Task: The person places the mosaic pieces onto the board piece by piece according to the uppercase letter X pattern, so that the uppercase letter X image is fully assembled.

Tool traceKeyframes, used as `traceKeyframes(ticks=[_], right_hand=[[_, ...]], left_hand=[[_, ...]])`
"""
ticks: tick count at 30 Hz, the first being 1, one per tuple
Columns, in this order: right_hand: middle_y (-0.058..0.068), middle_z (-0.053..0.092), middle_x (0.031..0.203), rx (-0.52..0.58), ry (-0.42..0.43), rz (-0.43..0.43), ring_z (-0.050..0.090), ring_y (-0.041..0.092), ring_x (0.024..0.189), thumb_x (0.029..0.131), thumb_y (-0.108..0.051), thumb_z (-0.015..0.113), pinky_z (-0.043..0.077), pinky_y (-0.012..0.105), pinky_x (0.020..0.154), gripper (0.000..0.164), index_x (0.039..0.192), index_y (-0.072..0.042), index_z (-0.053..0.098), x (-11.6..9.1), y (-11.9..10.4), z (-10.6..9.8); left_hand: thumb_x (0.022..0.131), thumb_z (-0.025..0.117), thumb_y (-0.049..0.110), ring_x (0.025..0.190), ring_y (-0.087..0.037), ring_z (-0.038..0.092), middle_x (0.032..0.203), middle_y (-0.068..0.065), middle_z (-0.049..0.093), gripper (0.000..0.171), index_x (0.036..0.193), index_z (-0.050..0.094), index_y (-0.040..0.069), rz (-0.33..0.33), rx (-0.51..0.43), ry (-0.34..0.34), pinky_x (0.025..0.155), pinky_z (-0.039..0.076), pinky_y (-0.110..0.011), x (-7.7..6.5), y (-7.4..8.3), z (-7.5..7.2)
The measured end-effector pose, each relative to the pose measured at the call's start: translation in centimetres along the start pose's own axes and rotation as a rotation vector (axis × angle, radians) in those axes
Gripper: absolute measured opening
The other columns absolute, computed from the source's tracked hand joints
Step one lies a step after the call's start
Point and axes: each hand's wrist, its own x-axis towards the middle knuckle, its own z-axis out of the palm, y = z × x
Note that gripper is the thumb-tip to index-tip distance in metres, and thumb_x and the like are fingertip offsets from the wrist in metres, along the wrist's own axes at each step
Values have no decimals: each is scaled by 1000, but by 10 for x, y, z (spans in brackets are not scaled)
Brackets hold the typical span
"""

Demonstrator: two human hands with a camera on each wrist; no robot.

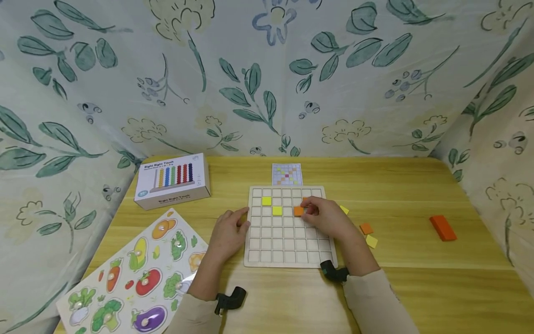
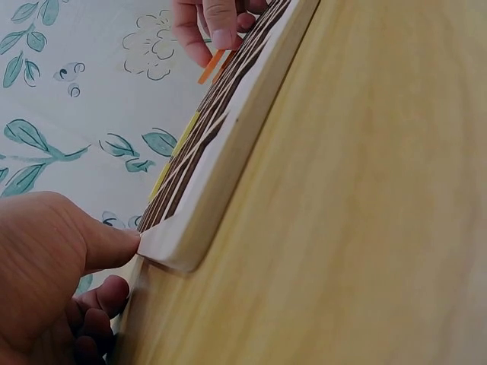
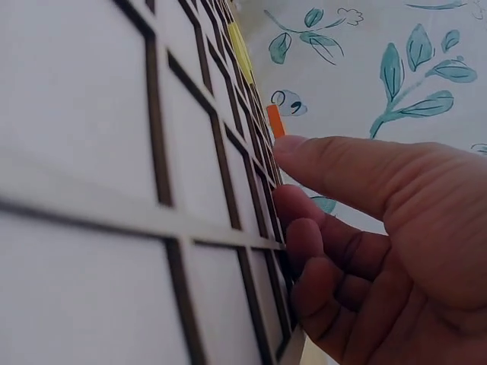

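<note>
A pale wooden grid board (image 1: pixel 267 243) lies flat on the table. My right hand (image 1: pixel 327 215) is over its upper right part, pinching an orange square tile (image 1: pixel 298 211) between thumb and fingertips. In the right wrist view, the tile (image 3: pixel 275 120) sticks out past the thumb, tilted up from the grid. Behind these fingers another orange tile (image 1: pixel 305 200) is partly hidden. Two yellow tiles, one farther back (image 1: pixel 266 201) and one nearer (image 1: pixel 277 211), sit in cells toward the left. My left hand (image 1: pixel 228 234) touches the board's left edge, the thumb against its side in the left wrist view.
Behind the board lies a printed pattern card (image 1: pixel 286 174). Loose orange (image 1: pixel 366 228) and yellow tiles (image 1: pixel 371 241) lie to its right, with an orange block (image 1: pixel 443 228) farther off. At left are a toy box (image 1: pixel 173 181) and a vegetable puzzle board (image 1: pixel 137 269).
</note>
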Motion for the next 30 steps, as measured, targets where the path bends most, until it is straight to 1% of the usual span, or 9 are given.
traceKeyframes(ticks=[8, 21, 25, 30], right_hand=[[3, 62, 90, -19, 31, 5, 54, 19, 80, 93, -15, 73, 44, 31, 72, 20, 113, -12, 69, 2, -2, 4], [3, 61, 91, -64, 27, 54, 53, 20, 82, 94, -18, 73, 43, 31, 70, 25, 118, -13, 69, 4, -5, 7], [3, 62, 92, -39, 22, 51, 54, 20, 83, 94, -18, 72, 43, 31, 72, 25, 118, -14, 70, 2, -5, 5], [4, 64, 96, -1, 25, 46, 56, 21, 87, 94, -19, 73, 45, 31, 75, 27, 120, -14, 70, -3, -3, -2]], left_hand=[[99, 65, 21, 83, -18, 49, 89, -2, 59, 41, 140, 63, 17, 10, -1, 10, 76, 40, -33, 0, 0, -1], [99, 65, 21, 84, -18, 50, 89, -2, 59, 41, 140, 63, 16, 15, 1, 18, 76, 40, -33, 1, -1, 0], [99, 65, 22, 84, -18, 49, 88, -1, 58, 41, 140, 63, 17, 7, 1, 14, 76, 40, -33, 1, -1, 1], [99, 65, 22, 83, -18, 50, 88, -1, 59, 41, 140, 64, 17, 12, -3, 15, 76, 41, -33, 0, -1, 1]])
